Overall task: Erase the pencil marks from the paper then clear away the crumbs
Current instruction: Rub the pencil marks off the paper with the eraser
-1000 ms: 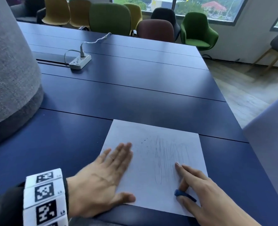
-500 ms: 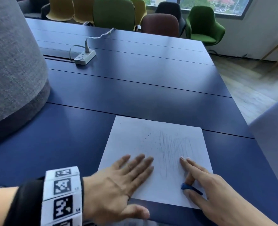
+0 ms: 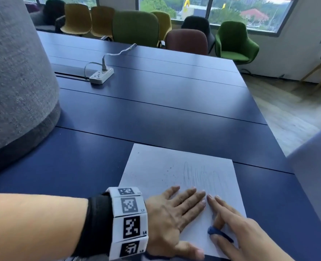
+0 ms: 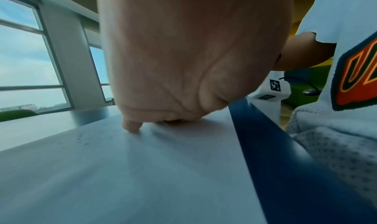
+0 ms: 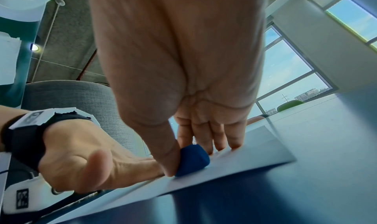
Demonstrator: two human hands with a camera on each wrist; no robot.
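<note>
While the left hand (image 3: pixel 172 218) lies flat with straight fingers pressing the near-left part of the paper (image 3: pixel 156 166), the right hand (image 3: pixel 238 232) comes in beside it, fingertips nearly touching. And look at that right hand: the thumb and a bent finger pinch a small blue eraser (image 3: pixel 213 231) low against the sheet, while the other fingers reach straight out onto the page. The right wrist view confirms it, the eraser (image 5: pixel 192 159) wedged under the thumb and sitting close to the paper's near edge.

Now, the pencil marks (image 3: pixel 203 178) are up ahead, a scribble of strokes on the right half of the sheet, just beyond both sets of fingertips. Dark crumbs (image 3: pixel 168 171) speckle the page to the left of them.

Where's the danger? The sheet lies right at the near edge of the blue bench (image 3: pixel 156 113), and the left thumb seems to hang at that edge. A hard stroke back toward the body could, I'd say, drag the paper off the edge or crease it, since only the near-left part is pinned. The far corners are free, so a push forward may buckle them. That tight pinch could also let the eraser roll out mid-stroke.

Room to move? Plenty ahead and to the left across open bench. A power strip (image 3: pixel 101 75) sits well apart at the far left. On the right, a pale panel (image 3: pixel 316 176) stands near the sheet, so sweeping crumbs that way looks cramped.
</note>
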